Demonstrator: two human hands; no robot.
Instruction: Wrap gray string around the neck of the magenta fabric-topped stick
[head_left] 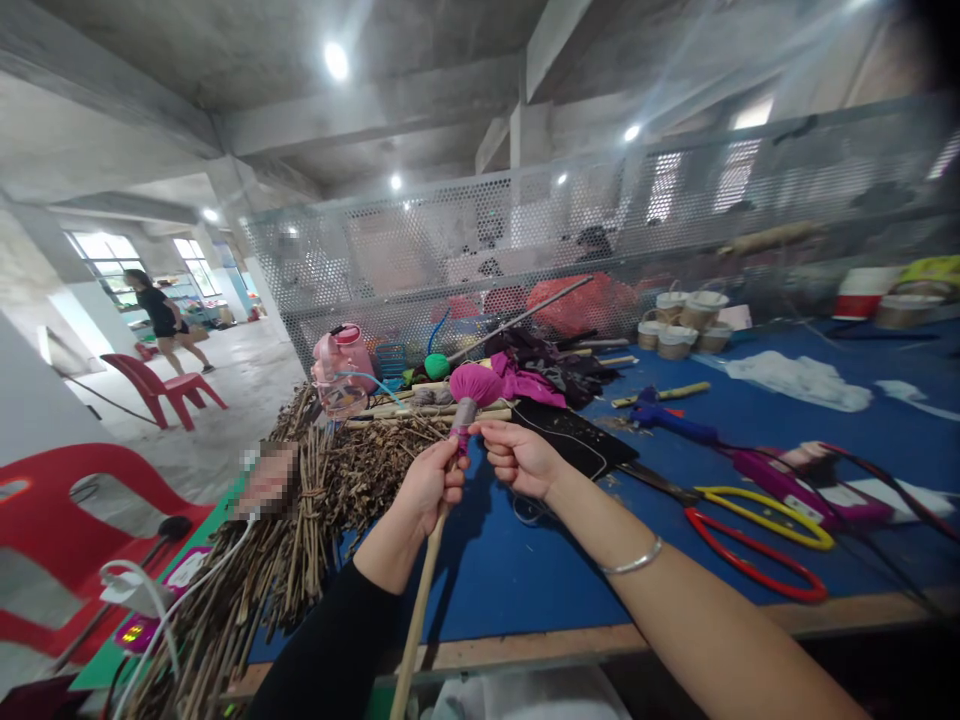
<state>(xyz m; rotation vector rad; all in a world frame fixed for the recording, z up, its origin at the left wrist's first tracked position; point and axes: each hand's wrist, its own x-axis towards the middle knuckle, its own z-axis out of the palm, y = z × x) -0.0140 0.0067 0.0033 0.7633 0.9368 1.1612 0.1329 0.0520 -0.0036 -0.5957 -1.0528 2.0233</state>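
A wooden stick [421,610] topped by a round purple cloth ball [475,383] slants up in front of me. Grey and purple wrapping [465,414] circles its neck just under the ball. My left hand [433,482] is closed around the stick at the wrapping's lower end. Close beside the neck, on its right, my right hand [519,456] has thumb and forefinger pinched together with the other fingers curled in. What the pinch holds is too small to make out. A thin pale cord [592,445] loops over a black sheet [574,432] behind my right hand.
Bundled dry twigs [315,530] cover the blue table's left side. Large scissors [757,530] with yellow and red handles lie right, near a purple glue gun [802,485]. Paper cups [686,318], a pink jug [345,370] and purple fabric [525,380] stand or lie toward the mesh partition [450,240].
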